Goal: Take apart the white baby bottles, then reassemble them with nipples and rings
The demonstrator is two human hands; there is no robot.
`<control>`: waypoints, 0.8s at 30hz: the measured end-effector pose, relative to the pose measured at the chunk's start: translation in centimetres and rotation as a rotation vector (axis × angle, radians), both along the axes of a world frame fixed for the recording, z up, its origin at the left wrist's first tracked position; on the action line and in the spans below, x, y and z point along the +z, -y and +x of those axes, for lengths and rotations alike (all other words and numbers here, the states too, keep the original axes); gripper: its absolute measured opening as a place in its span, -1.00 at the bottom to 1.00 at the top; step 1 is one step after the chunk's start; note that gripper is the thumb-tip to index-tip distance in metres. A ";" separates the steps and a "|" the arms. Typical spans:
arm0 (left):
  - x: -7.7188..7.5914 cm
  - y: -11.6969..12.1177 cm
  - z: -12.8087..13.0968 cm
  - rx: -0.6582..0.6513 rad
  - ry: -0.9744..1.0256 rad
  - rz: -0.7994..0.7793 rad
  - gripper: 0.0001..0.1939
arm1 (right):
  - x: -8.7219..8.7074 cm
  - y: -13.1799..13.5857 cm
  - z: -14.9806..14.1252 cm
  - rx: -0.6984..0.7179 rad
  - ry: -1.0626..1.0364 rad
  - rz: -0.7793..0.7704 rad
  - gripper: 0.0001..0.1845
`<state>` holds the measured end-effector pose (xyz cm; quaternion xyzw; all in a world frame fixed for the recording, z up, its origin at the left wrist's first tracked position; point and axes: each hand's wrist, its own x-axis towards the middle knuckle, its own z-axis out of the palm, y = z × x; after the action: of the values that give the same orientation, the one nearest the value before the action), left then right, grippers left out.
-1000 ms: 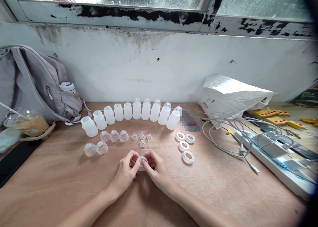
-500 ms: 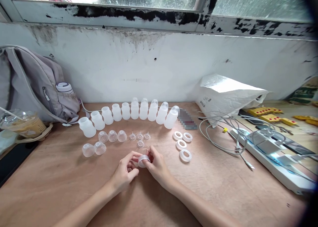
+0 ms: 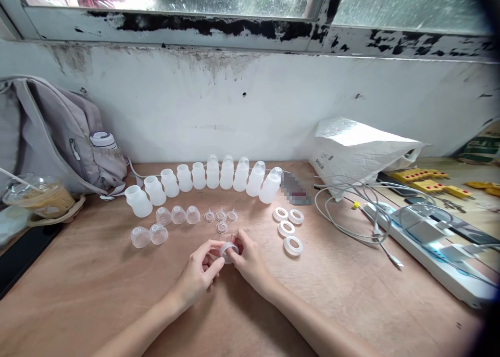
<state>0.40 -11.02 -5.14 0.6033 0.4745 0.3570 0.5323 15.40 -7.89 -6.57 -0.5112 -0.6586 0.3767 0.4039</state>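
Between both hands, low over the table, is a translucent white baby bottle collar ring (image 3: 229, 250). My right hand (image 3: 249, 260) pinches its right side, with the thumb at the opening; a clear teat may be inside, but the fingers hide it. My left hand (image 3: 201, 271) is closed on the ring's left side, fingers behind and thumb in front. Just beyond lie several clear silicone teats (image 3: 221, 215). To the right rest several loose collar rings (image 3: 292, 246). On the left stand several clear dome caps (image 3: 159, 233).
A curved row of open bottles (image 3: 169, 183) and capped bottles (image 3: 226, 174) stands at the back. Left are a backpack (image 3: 50, 123), an iced drink (image 3: 42, 198) and a black phone-like slab (image 3: 27, 266). Right are a white bag (image 3: 351, 149), coiled cables (image 3: 344, 216) and a power strip (image 3: 441, 266).
My left thumb has moved in against the ring. The ring has tilted so that its opening shows more. The view has shifted slightly; the other things lie as before.
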 end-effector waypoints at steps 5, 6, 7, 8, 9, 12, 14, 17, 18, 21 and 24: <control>-0.2 0.0 0.2 0.039 -0.018 0.042 -0.68 | 0.6 0.3 0.2 0.034 -0.067 -0.056 -0.91; -0.3 0.0 0.2 0.040 -0.007 0.041 -0.67 | 0.6 0.4 0.2 0.045 -0.087 -0.067 -0.93; -0.3 -0.1 0.1 0.041 0.004 0.041 -0.67 | 0.6 0.4 0.2 0.052 -0.104 -0.075 -0.94; -0.3 -0.1 0.1 0.039 0.012 0.040 -0.67 | 0.6 0.5 0.1 0.054 -0.116 -0.082 -0.94; -0.4 -0.2 0.1 0.036 0.017 0.041 -0.67 | 0.6 0.5 0.1 0.050 -0.123 -0.088 -0.92; -0.4 -0.3 0.0 0.041 0.015 0.042 -0.67 | 0.6 0.5 0.2 0.048 -0.129 -0.094 -0.88; -0.5 -0.3 0.0 0.081 0.007 0.055 -0.67 | 0.8 0.6 0.3 0.089 -0.150 -0.094 -0.87; -0.5 -0.4 -0.2 0.164 -0.010 0.094 -0.68 | 1.0 0.8 0.6 0.188 -0.236 -0.116 -0.81; -0.5 -0.5 -0.3 0.176 -0.013 0.109 -0.68 | 1.0 0.8 0.6 0.209 -0.269 -0.137 -0.80; -0.6 -0.6 -0.4 0.155 -0.009 0.143 -0.68 | 0.6 0.8 0.6 0.195 -0.359 -0.202 -0.79; -0.6 -0.6 -0.3 0.123 -0.005 0.155 -0.68 | 0.1 0.6 0.6 0.149 -0.466 -0.261 -0.64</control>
<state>0.05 -10.40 -5.74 0.6134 0.4830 0.4231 0.4599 15.96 -8.45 -6.50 -0.4087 -0.5295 0.5945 0.4463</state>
